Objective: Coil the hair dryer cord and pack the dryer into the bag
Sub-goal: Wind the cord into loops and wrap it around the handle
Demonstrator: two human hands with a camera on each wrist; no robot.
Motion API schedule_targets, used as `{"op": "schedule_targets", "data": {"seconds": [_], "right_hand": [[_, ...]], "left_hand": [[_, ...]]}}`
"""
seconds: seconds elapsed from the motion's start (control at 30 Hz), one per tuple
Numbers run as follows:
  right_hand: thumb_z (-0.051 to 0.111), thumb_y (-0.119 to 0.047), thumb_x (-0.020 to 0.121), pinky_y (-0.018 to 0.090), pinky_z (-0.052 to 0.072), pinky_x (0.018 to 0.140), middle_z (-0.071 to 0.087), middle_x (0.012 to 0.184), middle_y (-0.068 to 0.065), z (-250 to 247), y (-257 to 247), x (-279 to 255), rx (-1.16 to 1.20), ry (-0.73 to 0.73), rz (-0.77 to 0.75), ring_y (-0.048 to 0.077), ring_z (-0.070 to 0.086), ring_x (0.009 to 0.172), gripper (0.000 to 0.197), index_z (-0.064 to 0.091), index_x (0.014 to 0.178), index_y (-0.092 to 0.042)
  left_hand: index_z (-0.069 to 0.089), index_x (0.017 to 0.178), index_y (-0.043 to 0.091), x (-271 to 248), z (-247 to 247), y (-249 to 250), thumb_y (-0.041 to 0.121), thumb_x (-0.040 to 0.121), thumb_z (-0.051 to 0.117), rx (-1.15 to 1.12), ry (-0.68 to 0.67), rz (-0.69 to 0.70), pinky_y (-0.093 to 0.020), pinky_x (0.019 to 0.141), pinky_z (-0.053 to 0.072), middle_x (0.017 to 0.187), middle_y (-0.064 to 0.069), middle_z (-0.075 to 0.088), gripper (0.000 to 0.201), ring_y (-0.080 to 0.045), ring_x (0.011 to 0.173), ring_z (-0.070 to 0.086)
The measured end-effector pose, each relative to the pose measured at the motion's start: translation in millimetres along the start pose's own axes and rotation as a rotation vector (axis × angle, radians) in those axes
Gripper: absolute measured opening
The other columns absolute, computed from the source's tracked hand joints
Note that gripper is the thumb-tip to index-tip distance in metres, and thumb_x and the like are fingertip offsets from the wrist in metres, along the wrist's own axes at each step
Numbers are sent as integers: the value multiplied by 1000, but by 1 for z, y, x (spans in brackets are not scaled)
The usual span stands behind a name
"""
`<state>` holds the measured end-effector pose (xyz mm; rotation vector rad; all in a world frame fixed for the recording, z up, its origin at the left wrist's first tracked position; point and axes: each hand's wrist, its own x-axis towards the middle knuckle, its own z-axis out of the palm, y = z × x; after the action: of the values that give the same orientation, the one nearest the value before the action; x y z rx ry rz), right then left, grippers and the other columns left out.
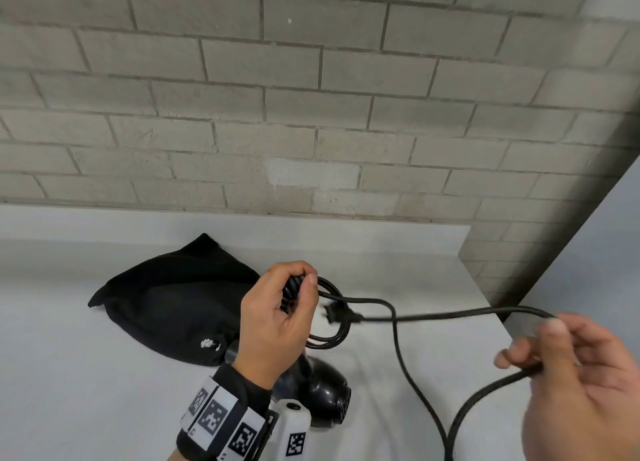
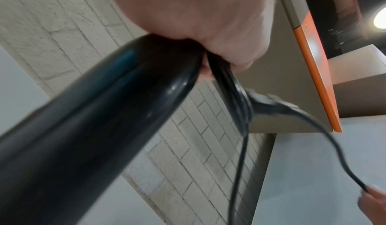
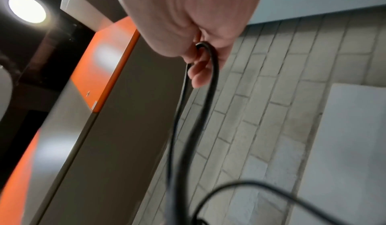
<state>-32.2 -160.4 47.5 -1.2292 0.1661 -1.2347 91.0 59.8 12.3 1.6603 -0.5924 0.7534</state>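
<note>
My left hand [image 1: 277, 317] is gripping the coiled cord [image 1: 398, 336] and dryer [image 1: 322, 388] handle; my right hand [image 1: 575, 374] is pinching the loose cord. The bag [image 1: 166, 301] is lying just beyond my left hand.

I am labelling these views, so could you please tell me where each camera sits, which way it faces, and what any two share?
Head: on the head, facing forward and down at the counter, bag and dryer; both hands show, left hand and right hand.
Left wrist: under the left hand, looking along the dryer at the coil and brick wall.
Right wrist: under the right hand, looking at the cord it pinches.
Shared: all show the cord; both wrist views show the orange panel.
</note>
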Motion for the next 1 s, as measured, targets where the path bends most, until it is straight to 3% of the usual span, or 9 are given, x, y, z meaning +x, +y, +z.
{"op": "schedule_targets", "data": {"seconds": [0.1, 0.13, 0.2, 0.27, 0.33, 0.53, 0.7, 0.83, 1.0], "right_hand": [[65, -36, 84, 26, 54, 54, 66, 73, 2, -40, 15, 16, 303, -93, 210, 15, 61, 54, 20, 61, 96, -20], [57, -22, 94, 37, 55, 61, 65, 83, 20, -55, 21, 14, 541, -223, 309, 27, 63, 62, 20, 57, 105, -6], [28, 12, 100, 55, 49, 70, 53, 89, 44, -86, 20, 15, 540, -217, 421, 41, 61, 71, 21, 45, 113, 17], [22, 25, 94, 38, 52, 61, 60, 74, 31, -95, 38, 8, 201, -412, 404, 27, 58, 57, 51, 65, 98, -3], [33, 26, 89, 21, 47, 49, 61, 57, 10, -102, 46, -5, -144, -326, 328, 16, 53, 46, 58, 70, 79, -17], [45, 27, 86, 13, 36, 49, 44, 50, 10, -80, 58, -11, -332, -483, 457, 14, 40, 48, 46, 67, 73, -12], [70, -4, 83, 11, 34, 49, 47, 48, -11, -48, 67, -21, -834, -927, 210, 5, 44, 50, 40, 57, 84, -42], [58, -40, 90, 12, 41, 83, 48, 108, -25, -13, 63, -26, -1198, -1255, -6, 4, 50, 108, 44, 32, 125, -51], [43, -49, 97, 17, 19, 113, 23, 150, -17, 34, 64, -35, -889, -1121, -198, 0, 20, 139, 61, 19, 149, -29]], "left_hand": [[68, 92, 7, -1, 0, -3, 24, 94, 55, 10, 12, -14, -25, 63, 49, 81, 6, 64, 21, -9, 69, 60], [68, 92, 7, -1, 0, -3, 24, 95, 55, 10, 11, -18, -26, 62, 49, 81, 6, 64, 21, -9, 68, 60], [68, 92, 7, -1, 1, -2, 25, 95, 55, 9, 10, -14, -26, 61, 49, 81, 6, 64, 22, -10, 67, 59], [68, 92, 7, 0, 1, -1, 26, 95, 55, 15, 12, -6, -27, 59, 50, 80, 5, 64, 23, -10, 66, 59], [67, 92, 7, 0, 1, -1, 26, 95, 54, 26, 12, -3, -27, 59, 50, 80, 4, 64, 23, -10, 66, 59], [66, 95, 15, -1, 1, -1, 31, 96, 50, 7, 9, -52, -25, 61, 48, 80, 10, 64, 22, -8, 66, 60], [65, 96, 24, -3, 0, -3, 35, 97, 49, -59, 13, -96, -27, 57, 44, 69, 12, 58, 20, -8, 58, 55], [65, 97, 26, -5, -1, -4, 39, 98, 48, -81, 14, -119, -27, 57, 43, 67, 12, 58, 22, -7, 56, 52], [65, 96, 27, -6, -1, -5, 41, 98, 48, -118, 20, -162, -25, 59, 40, 67, 15, 58, 22, -3, 57, 51]]}}
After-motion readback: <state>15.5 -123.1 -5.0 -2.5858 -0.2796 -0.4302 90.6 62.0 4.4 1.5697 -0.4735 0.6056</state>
